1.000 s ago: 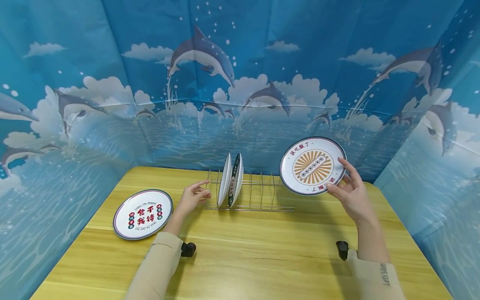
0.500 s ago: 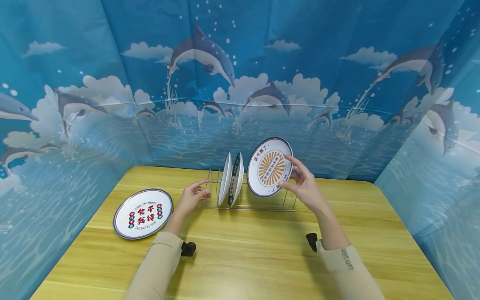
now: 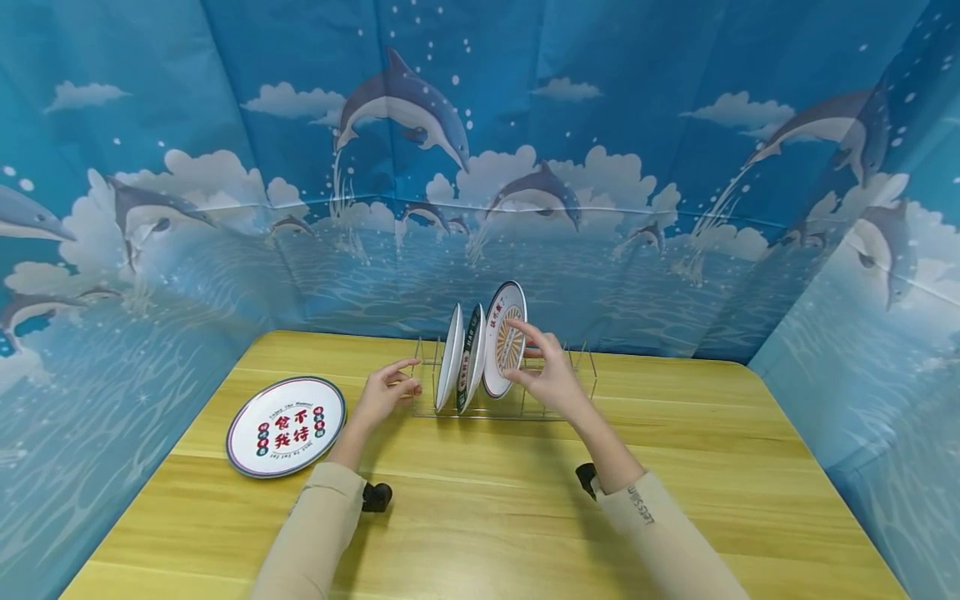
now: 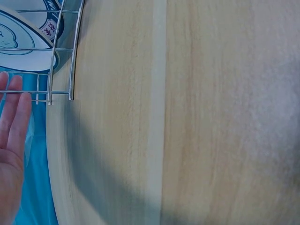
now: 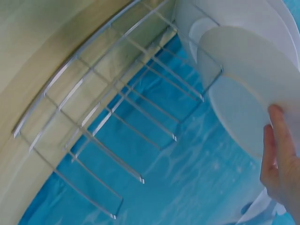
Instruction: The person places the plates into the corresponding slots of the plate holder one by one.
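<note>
My right hand pinches the rim of a white plate with an orange sunburst print. This plate stands tilted over the wire dish rack, just right of two upright plates in its slots. In the right wrist view the plate's pale underside shows, with fingers against it. At the rack's left end my left hand holds the end wire between thumb and fingers. The left wrist view shows those fingers at the wire, thumb hidden. Another white plate with red characters lies flat on the left.
The wooden table carries everything. Wire dividers of the rack rise to the right of the held plate. Behind the table hangs a blue curtain printed with dolphins, close to the rack.
My right hand has brought the sunburst plate leftward from beyond the rack's right end to beside the upright plates, turning it more edge-on. The left hand has stayed put.
</note>
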Action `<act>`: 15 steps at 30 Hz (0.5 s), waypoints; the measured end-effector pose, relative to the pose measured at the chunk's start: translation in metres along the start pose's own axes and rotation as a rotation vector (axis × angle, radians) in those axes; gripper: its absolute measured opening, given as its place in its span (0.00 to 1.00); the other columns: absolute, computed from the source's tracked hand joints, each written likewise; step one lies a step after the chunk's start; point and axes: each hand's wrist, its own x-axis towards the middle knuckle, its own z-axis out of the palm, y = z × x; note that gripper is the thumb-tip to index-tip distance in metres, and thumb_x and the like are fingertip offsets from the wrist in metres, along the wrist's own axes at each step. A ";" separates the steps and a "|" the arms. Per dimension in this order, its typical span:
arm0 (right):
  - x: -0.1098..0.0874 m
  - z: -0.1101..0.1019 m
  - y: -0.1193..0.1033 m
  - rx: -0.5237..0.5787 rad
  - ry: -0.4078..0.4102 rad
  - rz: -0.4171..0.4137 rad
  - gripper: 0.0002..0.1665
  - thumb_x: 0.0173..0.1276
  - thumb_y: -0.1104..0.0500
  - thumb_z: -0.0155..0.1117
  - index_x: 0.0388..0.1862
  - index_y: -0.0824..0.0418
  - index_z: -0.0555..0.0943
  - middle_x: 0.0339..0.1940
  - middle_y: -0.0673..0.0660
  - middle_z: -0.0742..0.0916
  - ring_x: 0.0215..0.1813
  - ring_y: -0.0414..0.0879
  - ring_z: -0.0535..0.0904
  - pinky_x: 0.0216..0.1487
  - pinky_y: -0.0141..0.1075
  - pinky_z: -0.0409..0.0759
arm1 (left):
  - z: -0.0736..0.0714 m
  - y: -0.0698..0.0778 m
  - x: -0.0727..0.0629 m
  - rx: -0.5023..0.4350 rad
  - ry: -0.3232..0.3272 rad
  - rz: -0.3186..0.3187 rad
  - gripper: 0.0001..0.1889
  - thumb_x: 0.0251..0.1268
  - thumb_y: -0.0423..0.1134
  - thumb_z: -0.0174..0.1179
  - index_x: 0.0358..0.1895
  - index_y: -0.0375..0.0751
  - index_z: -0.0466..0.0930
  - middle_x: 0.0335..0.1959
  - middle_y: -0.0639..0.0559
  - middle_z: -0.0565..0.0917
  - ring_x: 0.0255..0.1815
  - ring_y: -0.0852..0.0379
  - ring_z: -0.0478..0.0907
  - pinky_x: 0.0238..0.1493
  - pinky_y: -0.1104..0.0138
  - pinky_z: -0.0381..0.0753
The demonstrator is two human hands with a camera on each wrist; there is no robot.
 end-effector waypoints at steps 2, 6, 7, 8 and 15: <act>0.001 0.005 0.003 -0.003 0.014 0.002 0.44 0.51 0.74 0.68 0.67 0.54 0.65 0.51 0.72 0.66 0.52 0.69 0.72 0.43 0.41 0.82 | 0.000 0.001 -0.001 -0.002 -0.003 0.002 0.23 0.62 0.29 0.56 0.62 0.34 0.68 0.30 0.47 0.81 0.37 0.51 0.81 0.49 0.50 0.77; -0.001 0.014 0.009 -0.017 0.031 0.013 0.43 0.51 0.74 0.68 0.66 0.58 0.65 0.50 0.73 0.67 0.50 0.69 0.73 0.43 0.41 0.82 | 0.000 0.001 0.000 -0.005 -0.009 0.004 0.24 0.62 0.29 0.56 0.62 0.33 0.67 0.30 0.47 0.81 0.36 0.54 0.81 0.49 0.51 0.77; -0.001 0.016 0.011 -0.017 0.031 0.023 0.43 0.51 0.74 0.68 0.66 0.58 0.65 0.50 0.73 0.67 0.50 0.69 0.73 0.43 0.40 0.82 | 0.000 0.001 -0.001 -0.006 -0.008 0.004 0.24 0.62 0.29 0.56 0.62 0.32 0.67 0.30 0.47 0.81 0.35 0.55 0.81 0.49 0.51 0.77; -0.002 0.018 0.014 -0.013 0.032 0.033 0.43 0.50 0.74 0.68 0.66 0.58 0.65 0.50 0.73 0.67 0.51 0.69 0.73 0.43 0.40 0.82 | 0.000 0.001 0.000 -0.007 -0.007 0.001 0.24 0.62 0.29 0.56 0.62 0.32 0.67 0.30 0.47 0.81 0.35 0.55 0.81 0.49 0.51 0.77; -0.003 0.031 0.031 0.022 0.062 0.077 0.44 0.48 0.75 0.69 0.64 0.53 0.68 0.52 0.67 0.67 0.53 0.67 0.72 0.42 0.36 0.82 | 0.000 0.000 -0.001 -0.003 0.004 -0.004 0.23 0.62 0.30 0.56 0.62 0.34 0.68 0.30 0.47 0.81 0.35 0.55 0.81 0.49 0.51 0.77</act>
